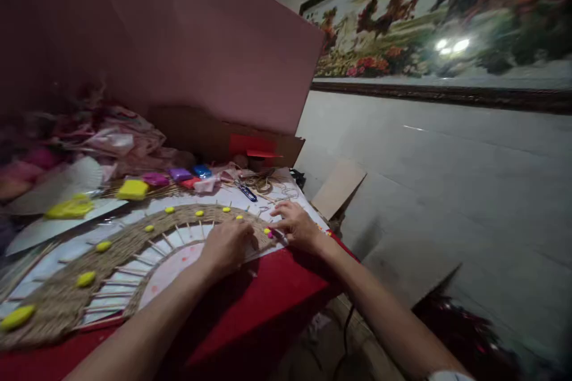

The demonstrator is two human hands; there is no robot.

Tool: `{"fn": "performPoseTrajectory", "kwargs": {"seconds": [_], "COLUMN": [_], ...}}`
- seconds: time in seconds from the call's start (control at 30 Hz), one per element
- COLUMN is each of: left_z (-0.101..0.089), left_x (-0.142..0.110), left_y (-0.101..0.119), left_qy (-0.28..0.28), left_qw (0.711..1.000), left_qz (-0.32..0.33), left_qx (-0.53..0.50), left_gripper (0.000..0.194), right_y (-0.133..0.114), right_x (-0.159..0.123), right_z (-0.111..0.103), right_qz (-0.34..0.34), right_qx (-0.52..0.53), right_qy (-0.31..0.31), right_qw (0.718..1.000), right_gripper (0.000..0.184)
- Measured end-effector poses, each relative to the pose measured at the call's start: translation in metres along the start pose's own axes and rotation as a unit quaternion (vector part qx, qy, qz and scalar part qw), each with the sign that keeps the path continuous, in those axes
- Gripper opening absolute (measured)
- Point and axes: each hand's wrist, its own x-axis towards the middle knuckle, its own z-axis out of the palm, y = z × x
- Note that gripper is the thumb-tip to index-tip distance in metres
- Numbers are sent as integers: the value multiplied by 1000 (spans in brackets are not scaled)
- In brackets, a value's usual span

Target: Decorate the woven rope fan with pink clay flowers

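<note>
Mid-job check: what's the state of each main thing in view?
Woven band: lying flat, curved
Yellow dots: spaced along the band
Left hand: bent over the band, grip unclear
Right hand: bent beside the band's end, grip unclear
Blue-handled tool: lying down; open or shut unclear
Framed picture: hung, reflecting lights
Tan board: leaning

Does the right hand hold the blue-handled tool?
No, the blue-handled tool lies on the white surface, apart from the right hand.

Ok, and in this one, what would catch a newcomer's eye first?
Probably the broad brown band, dotted with yellow pieces, curving from the lower left towards the left hand and right hand near the middle. Then perhaps the large framed horse picture at upper right, and the vivid red surface at lower centre.
</note>
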Motion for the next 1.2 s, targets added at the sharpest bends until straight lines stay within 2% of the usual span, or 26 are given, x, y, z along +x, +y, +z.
{"fn": "performPoseTrajectory", "kwargs": {"seconds": [0.37, 0.67, 0.8, 0.93, 1.1, 1.2], "left_z": [1, 1, 3, 4, 3, 2], "left_x": [2, 2, 1, 2, 1, 1], "left_y": [1, 0, -1, -2, -1, -1], "left_qy": [-9, -12, -11, -9, -14, -13], "left_qw": [1000, 1000, 1000, 1000, 1000, 1000], "left_qz": [5, 0, 1, 2, -3, 2], "left_qx": [-2, -13, -6, -3, -7, -9], "left_gripper": [29, 29, 28, 28, 30, 31], "right_y": [-13, -14, -23, -29, -28, -25], "right_x": [-3, -9, -16, -19, -19, -17], "right_z": [-4, -10, -10, -8, -7, -5], "right_qz": [-10, 38, 24, 5, 51, 67], "right_qx": [-69, 0, 12, 12, 25, 15], "right_qy": [-56, 46, 45, 37, 65, 58], "right_qw": [996, 998, 999, 999, 996, 996], "right_gripper": [22, 16, 24, 23, 24, 26]}}
